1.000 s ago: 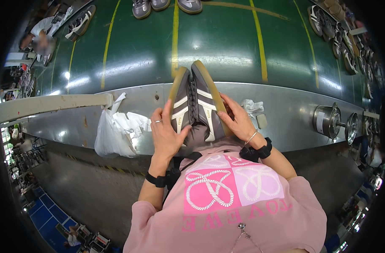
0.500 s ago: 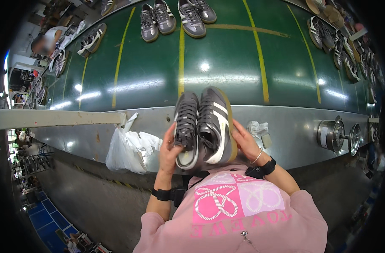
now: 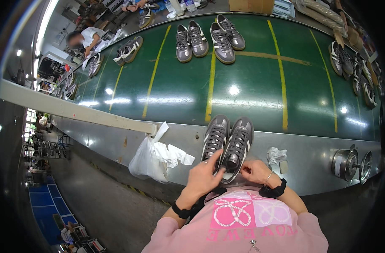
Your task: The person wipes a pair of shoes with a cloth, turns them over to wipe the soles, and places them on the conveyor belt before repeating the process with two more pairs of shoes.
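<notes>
Two grey sneakers with white stripes and dark laces stand side by side on the metal ledge in front of me, toes pointing away. My left hand (image 3: 204, 176) reaches over the heel end of the left sneaker (image 3: 215, 135), index finger and thumb spread apart near the openings. That hand hides the left sneaker's heel. Close against the heel of the right sneaker (image 3: 241, 139) is my right hand (image 3: 256, 172), its fingers curled and pinched together. What lies between those fingertips, if anything, cannot be made out.
A green belt (image 3: 180, 84) with yellow lines carries more sneakers (image 3: 223, 40). On the ledge are a white plastic bag (image 3: 147, 158), crumpled tissue (image 3: 277, 155) and a metal pot (image 3: 345, 164). A beige bar (image 3: 78, 107) crosses at left. Another person (image 3: 91, 38) works beyond.
The sneakers, held at their sides before, now stand with their tops up and closer together. My left hand has come over the heels, and my right hand has curled in. The view has shifted.
</notes>
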A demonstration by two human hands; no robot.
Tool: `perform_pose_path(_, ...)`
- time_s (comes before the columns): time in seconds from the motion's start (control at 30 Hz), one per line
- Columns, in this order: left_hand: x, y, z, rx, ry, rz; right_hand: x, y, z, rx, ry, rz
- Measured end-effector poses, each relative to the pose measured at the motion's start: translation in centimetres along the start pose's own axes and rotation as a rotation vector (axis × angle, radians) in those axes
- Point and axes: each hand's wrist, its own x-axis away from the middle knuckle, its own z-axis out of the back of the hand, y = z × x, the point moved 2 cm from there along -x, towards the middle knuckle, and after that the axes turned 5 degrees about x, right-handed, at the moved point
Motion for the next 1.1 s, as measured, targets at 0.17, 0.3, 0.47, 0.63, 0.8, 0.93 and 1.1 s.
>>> perform_pose_path(0.17,-1.1,-0.8,-2.1,-0.210,-0.134,0.061,-0.7,1.7,-0.8,-0.093,-0.083,0.020)
perform_pose_path(0.3,-2.5,-1.1,-2.8,-0.258,-0.206,0.123,-0.9,2.8,-1.4,-0.189,-0.011,0.035)
perform_pose_path(0.47,-2.6,-2.8,-3.5,-0.213,-0.125,0.054,-0.9,2.8,-1.1,-0.228,0.021,0.034)
perform_pose_path(0.63,-4.4,-3.1,-0.7,-0.045,-0.091,0.122,-0.3,4.2,-1.4,-0.392,0.128,-0.011)
perform_pose_path(0.8,-9.8,-6.7,3.8,0.090,0.270,0.024,0.2,3.5,-0.7,-0.374,0.200,0.016)
perform_pose_path(0.93,-17.6,-7.1,10.7,0.089,0.552,-0.027,0.3,4.3,-1.0,-0.295,0.212,0.055)
perform_pose_path(1.1,-30.8,-8.2,24.1,-0.121,0.795,-0.049,-0.1,3.6,-0.5,-0.286,0.235,0.052)
